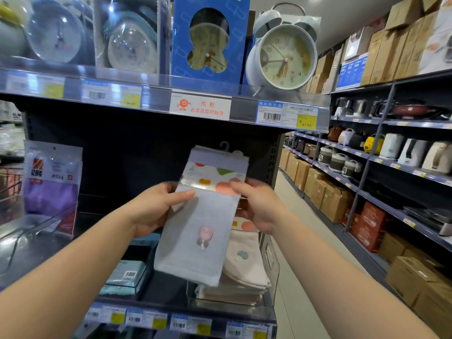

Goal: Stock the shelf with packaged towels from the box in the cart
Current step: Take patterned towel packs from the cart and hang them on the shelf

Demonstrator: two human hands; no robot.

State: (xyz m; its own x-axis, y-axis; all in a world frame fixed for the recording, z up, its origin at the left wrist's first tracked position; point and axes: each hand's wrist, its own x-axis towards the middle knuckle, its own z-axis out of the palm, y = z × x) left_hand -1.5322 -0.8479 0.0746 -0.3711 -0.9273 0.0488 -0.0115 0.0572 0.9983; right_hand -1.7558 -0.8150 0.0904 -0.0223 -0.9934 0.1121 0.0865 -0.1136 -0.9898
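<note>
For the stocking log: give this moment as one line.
left hand: grips blue towel pack | right hand: grips same pack | pack: raised before shelf, above clear bin

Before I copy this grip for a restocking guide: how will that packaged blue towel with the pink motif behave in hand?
Probably floppy: the blue towel hangs limp below where the left hand and right hand pinch its top. Likely light, since fingertips alone hold it. Its glossy plastic sleeve may be slippery, so a pinch near the printed header seems wise.
</note>
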